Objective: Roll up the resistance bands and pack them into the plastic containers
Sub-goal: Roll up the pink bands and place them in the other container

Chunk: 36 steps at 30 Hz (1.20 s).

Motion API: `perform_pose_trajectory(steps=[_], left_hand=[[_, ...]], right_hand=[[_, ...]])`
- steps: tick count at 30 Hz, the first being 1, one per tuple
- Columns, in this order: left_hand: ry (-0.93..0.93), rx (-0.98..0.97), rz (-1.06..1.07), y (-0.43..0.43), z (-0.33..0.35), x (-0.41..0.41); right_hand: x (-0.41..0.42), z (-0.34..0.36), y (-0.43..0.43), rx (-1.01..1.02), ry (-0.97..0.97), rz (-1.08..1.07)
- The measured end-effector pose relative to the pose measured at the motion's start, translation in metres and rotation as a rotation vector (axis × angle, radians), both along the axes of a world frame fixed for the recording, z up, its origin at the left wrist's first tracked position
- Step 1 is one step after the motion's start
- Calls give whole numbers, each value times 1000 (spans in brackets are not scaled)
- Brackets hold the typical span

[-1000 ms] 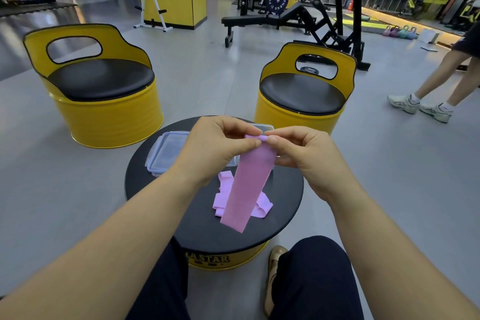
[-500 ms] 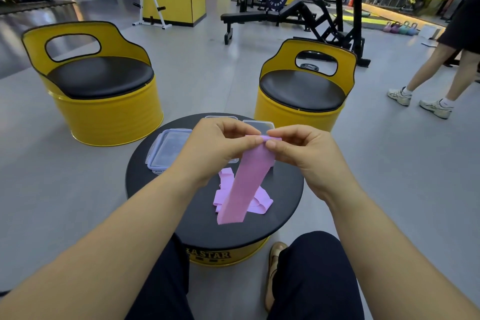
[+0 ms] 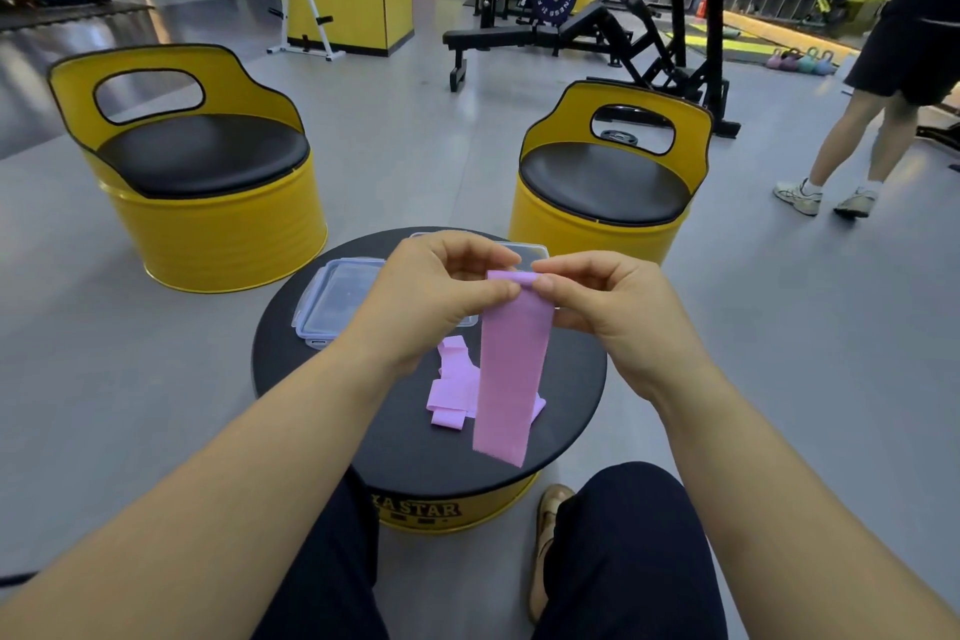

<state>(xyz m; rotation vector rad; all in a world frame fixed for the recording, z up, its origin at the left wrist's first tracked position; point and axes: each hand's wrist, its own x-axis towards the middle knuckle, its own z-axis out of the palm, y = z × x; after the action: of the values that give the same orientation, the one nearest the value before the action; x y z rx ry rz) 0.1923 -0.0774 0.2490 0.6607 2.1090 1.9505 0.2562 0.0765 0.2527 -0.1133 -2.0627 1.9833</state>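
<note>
1. Pink band (image 3: 511, 369): held up in the air above the round table (image 3: 311, 379). Its top edge is pinched and the rest hangs as a flat strip, free end over the table's near side.
2. Change vs 1 sec ago: the strip slanted toward the table's left then. It now hangs nearly straight, and the top edge shows a small curled lip. Hanging length is abt the same, so I judge the roll barely begun, w/ nearly the whole band left to wind.
3. Left hand (image 3: 441, 296): above the table's far half, thumb + fingertips pinching the band's top-left corner. Right hand (image 3: 613, 307): mirrors it, pinching the top-right corner, fingers curled.
4. Loose bands (image 3: 457, 395): pink heap lying flat at table centre, partly behind the hanging strip. Unrolled, so more work is waiting.
5. Clear container (image 3: 337, 301): on the table's far-left part; closed box or just a lid, can't tell. Second container (image 3: 530, 252): at the table's far edge, mostly hidden by the hands. No band visible in either.
6. Beyond the table: two yellow barrel seats (image 3: 208, 203) (image 3: 597, 203), one far-left, one far-right of it. A passer-by (image 3: 883, 94) is well off to the table's right.
</note>
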Motion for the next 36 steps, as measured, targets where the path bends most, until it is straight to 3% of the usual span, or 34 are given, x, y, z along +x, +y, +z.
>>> perform_pose_trajectory(steps=[10, 19, 28, 30, 36], left_hand=[[-137, 3, -15, -1, -5, -2], [-107, 28, -26, -1, -8, -5], [-247, 103, -105, 1, -15, -8], [-298, 82, -197, -3, -14, -13], [-360, -99, -565, -13, -1, -28]], right_hand=[[-3, -9, 1, 31, 16, -50], [-1, -9, 0, 10, -41, 18], [-2, -19, 0, -95, -6, 12], [-1, -17, 4, -18, -20, 87], [1, 6, 19, 268, -175, 576]])
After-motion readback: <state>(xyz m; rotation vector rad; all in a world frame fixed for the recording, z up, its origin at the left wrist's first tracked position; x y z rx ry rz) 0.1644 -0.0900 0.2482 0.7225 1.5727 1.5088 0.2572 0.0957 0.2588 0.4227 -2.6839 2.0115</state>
